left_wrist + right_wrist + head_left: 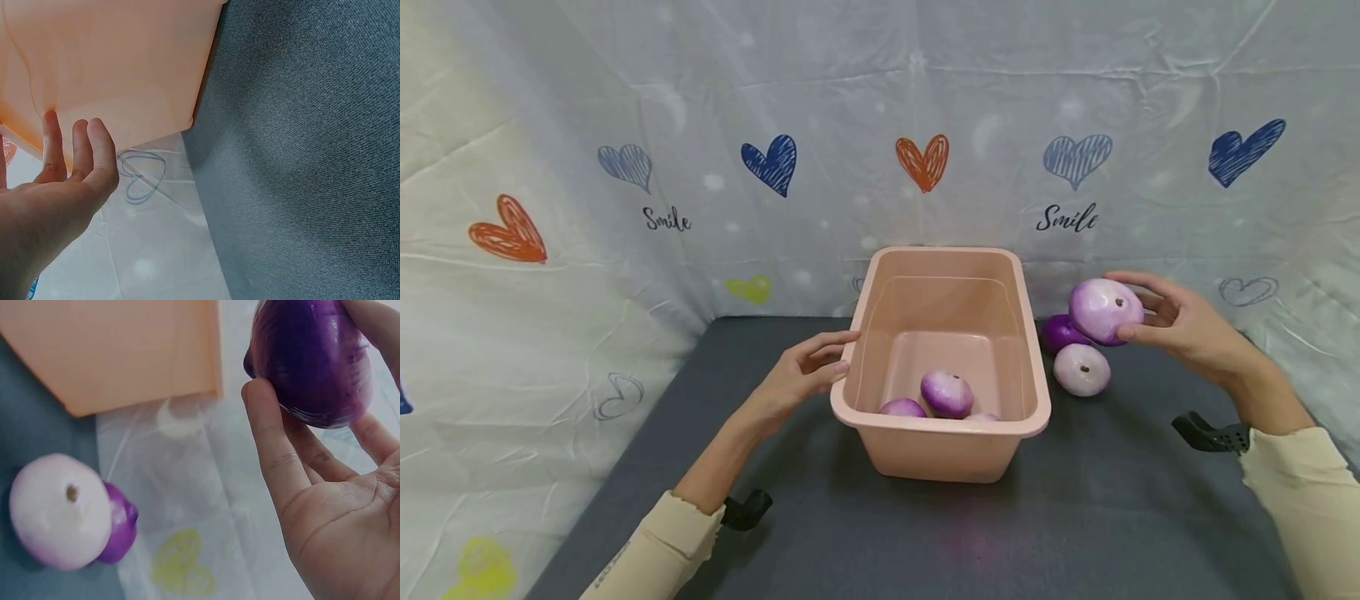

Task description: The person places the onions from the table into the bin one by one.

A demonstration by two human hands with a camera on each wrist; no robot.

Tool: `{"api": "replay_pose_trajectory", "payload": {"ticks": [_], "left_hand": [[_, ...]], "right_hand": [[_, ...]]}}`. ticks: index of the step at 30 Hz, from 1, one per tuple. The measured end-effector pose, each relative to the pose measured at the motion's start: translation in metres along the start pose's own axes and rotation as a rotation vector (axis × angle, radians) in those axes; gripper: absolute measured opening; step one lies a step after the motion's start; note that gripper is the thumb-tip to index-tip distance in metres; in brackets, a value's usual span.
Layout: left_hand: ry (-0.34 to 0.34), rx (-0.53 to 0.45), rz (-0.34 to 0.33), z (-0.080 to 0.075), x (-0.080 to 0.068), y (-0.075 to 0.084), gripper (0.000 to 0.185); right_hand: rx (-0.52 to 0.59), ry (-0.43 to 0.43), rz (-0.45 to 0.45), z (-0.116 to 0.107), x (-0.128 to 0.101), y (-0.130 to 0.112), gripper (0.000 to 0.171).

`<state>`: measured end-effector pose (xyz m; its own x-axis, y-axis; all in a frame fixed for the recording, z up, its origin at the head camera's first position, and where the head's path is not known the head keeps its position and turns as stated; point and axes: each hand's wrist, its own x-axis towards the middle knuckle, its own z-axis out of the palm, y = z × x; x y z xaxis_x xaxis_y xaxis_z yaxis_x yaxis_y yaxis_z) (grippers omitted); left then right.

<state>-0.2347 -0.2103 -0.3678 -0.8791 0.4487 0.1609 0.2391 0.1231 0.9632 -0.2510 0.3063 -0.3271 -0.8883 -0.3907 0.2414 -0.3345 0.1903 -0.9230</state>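
Two hands at work, head view: right hand (1180, 321) up off the mat, fingers & thumb curled round a purple-white onion (1105, 310), held in the air just right of the pink tub (940, 433), above & slightly behind two more onions on the mat. Right wrist view: same held onion (312, 362) pinched btwn thumb (269, 444) and fingers, palm facing up, dark purple side toward cam. Left hand (801, 375) beside the tub's left wall, fingers loosely bent, fingertips near or on the rim; contact hard to tell from head view. Left wrist view: fingers (94, 156) straightish, close against the tub's outer wall (125, 62), gripping nothing. Inside tub: one onion (947, 393) sitting mid-floor, another (902, 407) to its left near the front wall, a third barely peeking above the front rim (985, 416). On mat right of tub: pale onion (1081, 368) w/ stem spot facing up, darker purple onion (1060, 332) just behind it, the two touching; same pair low left in right wrist view, pale one (59, 509) in front, dark one (119, 522) tucked behind. Dark grey mat (850, 533) under everything. Backdrop: white cloth w/ hearts and "Smile" lettering (1067, 218). Black wrist straps (1210, 433) by both cream sleeves
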Motion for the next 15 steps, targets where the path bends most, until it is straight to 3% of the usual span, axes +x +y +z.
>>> {"api": "replay_pose_trajectory", "payload": {"ticks": [7,15], "left_hand": [[0.004,0.002,-0.001,0.0,-0.001,0.0,0.049],[0.002,0.004,0.002,0.0,-0.001,-0.001,0.049]], "right_hand": [[-0.038,0.012,-0.008,0.012,0.012,-0.014,0.064],[-0.001,-0.032,-0.036,0.023,0.027,-0.021,0.063]]}}
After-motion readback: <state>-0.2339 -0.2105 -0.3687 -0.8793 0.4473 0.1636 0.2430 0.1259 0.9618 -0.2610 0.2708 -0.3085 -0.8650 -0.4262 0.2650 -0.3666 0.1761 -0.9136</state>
